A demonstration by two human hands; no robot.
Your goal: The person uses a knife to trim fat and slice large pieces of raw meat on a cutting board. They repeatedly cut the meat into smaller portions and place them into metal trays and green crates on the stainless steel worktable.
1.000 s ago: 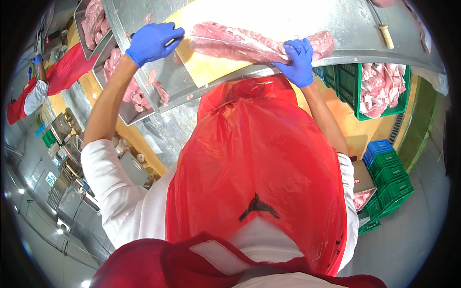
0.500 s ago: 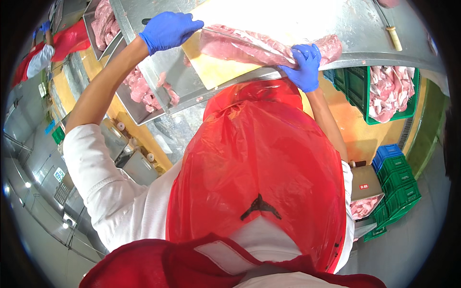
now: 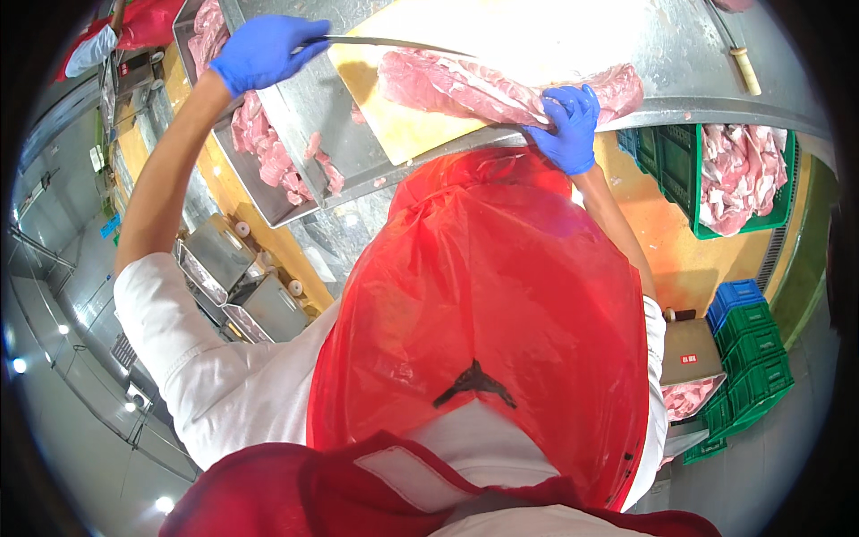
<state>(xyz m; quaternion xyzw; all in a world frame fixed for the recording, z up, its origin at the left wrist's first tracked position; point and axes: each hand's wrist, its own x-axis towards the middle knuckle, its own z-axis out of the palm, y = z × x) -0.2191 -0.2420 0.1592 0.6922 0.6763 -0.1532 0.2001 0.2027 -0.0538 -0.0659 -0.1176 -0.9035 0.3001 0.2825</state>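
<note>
Yellowish floor (image 3: 662, 234) opens to the right of the cutting board (image 3: 394, 134), past the metal tabletop's (image 3: 667, 76) curved near edge; a stretch of metal runs rightward from the board, leaving room for moving. Beyond that edge, right of the board, stands a green crate (image 3: 682, 179) of meat; left of the board is a metal tray (image 3: 279, 217). Across the board lies a long meat piece (image 3: 447, 88), the right hand's (image 3: 567, 128) grip grasping it. Left of the board, the left hand's (image 3: 268, 55) grip clasps a knife (image 3: 394, 41), blade reaching over the board.

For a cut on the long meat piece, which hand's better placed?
Left, I'd judge: the left hand holds the knife, which points toward the long meat piece. The right hand is on the meat and holds no knife.
</note>
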